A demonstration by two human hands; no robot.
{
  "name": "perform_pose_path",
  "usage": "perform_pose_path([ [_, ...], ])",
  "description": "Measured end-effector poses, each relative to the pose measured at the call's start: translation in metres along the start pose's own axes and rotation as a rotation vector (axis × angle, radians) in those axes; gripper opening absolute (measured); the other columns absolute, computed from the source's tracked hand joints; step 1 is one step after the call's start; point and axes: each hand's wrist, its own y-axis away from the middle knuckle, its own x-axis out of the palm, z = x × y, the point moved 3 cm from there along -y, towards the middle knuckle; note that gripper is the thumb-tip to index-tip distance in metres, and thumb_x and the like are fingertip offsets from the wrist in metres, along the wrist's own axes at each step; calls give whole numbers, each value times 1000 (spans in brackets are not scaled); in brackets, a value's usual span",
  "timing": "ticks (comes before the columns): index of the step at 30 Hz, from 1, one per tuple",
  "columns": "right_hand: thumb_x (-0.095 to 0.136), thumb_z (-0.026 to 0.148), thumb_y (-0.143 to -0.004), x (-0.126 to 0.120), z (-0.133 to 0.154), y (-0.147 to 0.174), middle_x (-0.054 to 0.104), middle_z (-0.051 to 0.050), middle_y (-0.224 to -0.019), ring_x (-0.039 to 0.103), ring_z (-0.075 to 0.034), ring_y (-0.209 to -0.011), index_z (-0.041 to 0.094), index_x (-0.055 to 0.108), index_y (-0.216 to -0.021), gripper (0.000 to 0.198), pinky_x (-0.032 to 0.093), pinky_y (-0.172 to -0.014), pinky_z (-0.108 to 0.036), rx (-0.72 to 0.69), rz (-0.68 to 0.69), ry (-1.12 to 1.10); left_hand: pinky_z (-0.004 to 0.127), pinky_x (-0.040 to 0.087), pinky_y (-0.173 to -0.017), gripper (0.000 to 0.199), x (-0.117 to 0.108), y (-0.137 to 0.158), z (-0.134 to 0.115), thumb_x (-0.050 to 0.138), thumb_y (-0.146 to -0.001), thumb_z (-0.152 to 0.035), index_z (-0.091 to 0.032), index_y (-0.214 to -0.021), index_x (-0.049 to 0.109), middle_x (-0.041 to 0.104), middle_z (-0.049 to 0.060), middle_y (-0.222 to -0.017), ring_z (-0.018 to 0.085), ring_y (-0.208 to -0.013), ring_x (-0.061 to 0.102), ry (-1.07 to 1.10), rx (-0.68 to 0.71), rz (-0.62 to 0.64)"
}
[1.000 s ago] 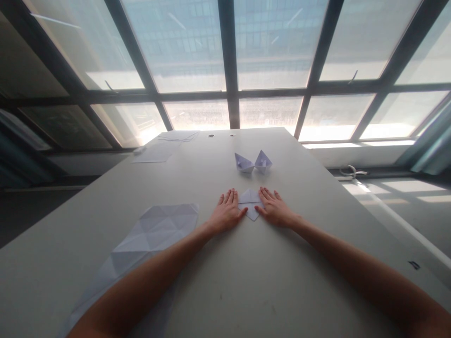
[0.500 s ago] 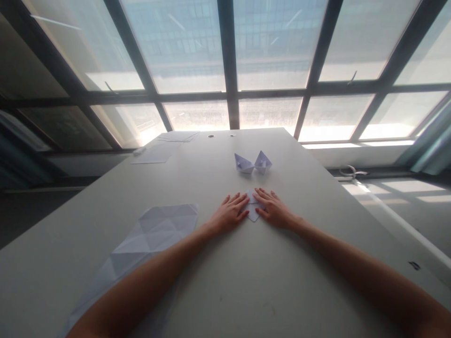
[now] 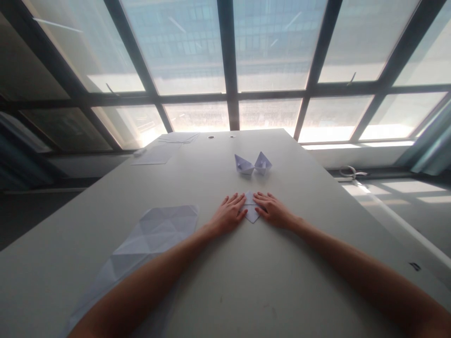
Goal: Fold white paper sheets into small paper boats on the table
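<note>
A small folded piece of white paper [image 3: 252, 214], diamond-shaped with a crease line across it, lies flat on the table between my hands. My left hand [image 3: 229, 212] rests on its left side, palm down with the fingers stretched out. On the opposite side, my right hand [image 3: 273, 210] lies flat with spread fingers over the right edge. Parts of the paper are hidden beneath the fingers. Just beyond it stand two folded paper boats, one on the left [image 3: 244, 166] and one on the right [image 3: 262, 164], nearly touching each other.
A large creased paper sheet [image 3: 165, 227] lies on the left, partly under my left forearm. More paper sheets [image 3: 153, 155] are at the far left of the white table [image 3: 225, 291]. Windows rise behind the table's far edge.
The fingers of both hands have slid slightly apart, outward, so more of the folded paper shows between them. The paper boats have not moved.
</note>
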Motion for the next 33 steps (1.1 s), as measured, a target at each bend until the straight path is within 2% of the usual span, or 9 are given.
perform_pose_path([
  [4, 29, 52, -100, 1, 1, 0, 22, -8, -159, 16, -23, -147, 19, 25, -153, 64, 12, -119, -47, -45, 75, 45, 52, 11, -118, 59, -3, 1, -4, 25, -100, -56, -33, -154, 23, 20, 0, -160, 26, -149, 9, -7, 63, 45],
  [7, 25, 60, -98, 2, 2, 0, 14, -7, -160, 8, -24, -148, 19, 16, -155, 71, 7, -119, -49, -31, 116, 73, 53, 11, -117, 59, -6, 2, -6, 23, -100, -58, -35, -154, 19, 19, -1, -160, 26, -149, 6, -5, 90, 57],
  [12, 18, 64, -96, 4, -1, -1, 9, -10, -161, 5, -25, -149, 16, 12, -156, 76, 2, -118, -55, 119, 157, 89, 52, 10, -118, 60, -4, 1, -5, 20, -99, -60, -34, -153, 25, 18, -2, -160, 27, -149, 10, -5, 84, 59],
  [16, 16, 70, -93, 4, -6, 0, 6, -14, -161, 0, -29, -148, 11, 10, -155, 86, -3, -116, -58, 257, 164, 92, 50, 9, -118, 65, -1, 0, -2, 20, -99, -60, -26, -155, 22, 18, 2, -160, 27, -149, 11, -15, 60, 50],
  [20, 16, 73, -91, 7, -11, 2, 2, -16, -161, -1, -30, -148, 7, 8, -155, 92, -4, -115, -61, 326, 146, 87, 48, 10, -118, 68, 1, 0, -1, 20, -99, -61, -23, -155, 21, 18, 5, -161, 27, -149, 10, -31, 37, 43],
  [23, 20, 69, -93, 10, -12, 3, 4, -16, -161, 1, -28, -149, 7, 10, -155, 88, -1, -116, -59, 343, 110, 90, 47, 10, -118, 67, 1, 0, -1, 20, -99, -60, -23, -155, 21, 18, 5, -160, 26, -149, 10, -36, 28, 34],
  [28, 32, 53, -96, 11, -11, 4, 14, -16, -160, 8, -28, -148, 9, 19, -154, 74, 5, -117, -57, 342, -11, 97, 48, 11, -119, 65, 2, 0, 0, 24, -100, -57, -23, -155, 22, 19, 4, -160, 26, -149, 12, -28, 28, 25],
  [30, 37, 46, -96, 8, -8, 3, 16, -16, -160, 11, -28, -148, 11, 24, -153, 68, 8, -117, -55, 295, -49, 76, 48, 12, -119, 64, 2, 0, 0, 26, -99, -56, -23, -154, 23, 21, 4, -160, 25, -148, 13, -24, 24, 22],
  [33, 41, 36, -96, 4, -3, 2, 22, -12, -159, 15, -24, -148, 16, 34, -150, 58, 12, -117, -50, 149, -55, 27, 49, 12, -119, 64, 2, 0, 0, 30, -99, -55, -23, -154, 24, 23, 4, -160, 26, -148, 13, -19, 19, 13],
])
